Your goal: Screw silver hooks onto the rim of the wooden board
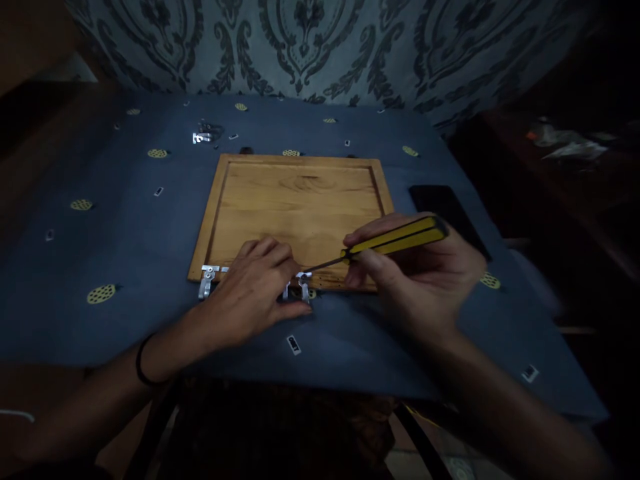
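A framed wooden panel (300, 200) lies on the cloth-covered table. My right hand (425, 280) grips a screwdriver (400, 239) with a yellow and black handle. Its shaft points left and down, with the tip at a shiny metal bracket (304, 287) on the panel's near edge. My left hand (253, 287) lies across that edge, fingers curled, the index finger and thumb closed about the bracket and partly hiding it. Left of this hand, a second metal bracket (207, 281) sits on the same edge and overhangs it. Whether a screw is under the tip is too small to tell.
More small metal brackets (203, 137) lie at the back left of the blue tablecloth (140, 247). A dark flat object (447, 213) lies right of the panel, behind my right hand. Patterned fabric (310, 53) rises behind the table. Crumpled clear plastic (570, 141) is at far right.
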The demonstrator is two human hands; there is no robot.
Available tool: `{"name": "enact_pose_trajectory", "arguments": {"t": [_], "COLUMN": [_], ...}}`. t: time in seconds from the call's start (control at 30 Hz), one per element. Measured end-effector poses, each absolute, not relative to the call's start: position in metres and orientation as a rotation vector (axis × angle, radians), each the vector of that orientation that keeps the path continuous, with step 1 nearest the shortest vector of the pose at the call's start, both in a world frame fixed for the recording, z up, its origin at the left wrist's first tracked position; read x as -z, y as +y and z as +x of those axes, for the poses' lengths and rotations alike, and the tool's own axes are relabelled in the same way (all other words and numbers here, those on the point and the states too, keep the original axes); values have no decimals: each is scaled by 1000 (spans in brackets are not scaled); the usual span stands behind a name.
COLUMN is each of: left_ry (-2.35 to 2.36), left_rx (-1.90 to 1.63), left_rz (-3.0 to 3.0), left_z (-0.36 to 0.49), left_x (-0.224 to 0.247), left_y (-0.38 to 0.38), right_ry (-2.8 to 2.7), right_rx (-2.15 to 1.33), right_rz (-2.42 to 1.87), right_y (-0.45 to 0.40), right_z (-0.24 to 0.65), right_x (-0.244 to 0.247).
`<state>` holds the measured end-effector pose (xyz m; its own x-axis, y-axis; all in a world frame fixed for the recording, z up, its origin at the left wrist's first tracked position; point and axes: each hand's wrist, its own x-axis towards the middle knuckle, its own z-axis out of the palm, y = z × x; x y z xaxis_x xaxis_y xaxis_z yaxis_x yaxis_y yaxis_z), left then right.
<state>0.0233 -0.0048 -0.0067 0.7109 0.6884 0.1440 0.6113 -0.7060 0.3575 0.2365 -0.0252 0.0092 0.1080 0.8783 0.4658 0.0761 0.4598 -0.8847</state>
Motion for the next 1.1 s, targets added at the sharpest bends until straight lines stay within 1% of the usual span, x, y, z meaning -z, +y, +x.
{"name": "enact_pose_trajectory", "arguments": {"t": [0.13,0.37,0.73,1.1], "left_ry": [1010,1005,1034,1019], "left_rx": [-375,-366,-349,-357], "left_rz": [2638,2667,2669,2673], "left_z": [23,24,25,25], "left_x": [5,5,4,5], "left_y": [-5,-4,-4,-4], "right_ry": [-1284,-1326,-1341,-1514], "right_rx": [-714,-780,-777,-775], "right_rz": [-902,-979,-1018,-977], "right_y": [-23,-24,-22,-25], "right_z": [236,232,233,243], "right_x": [-8,-8,-8,-4]}}
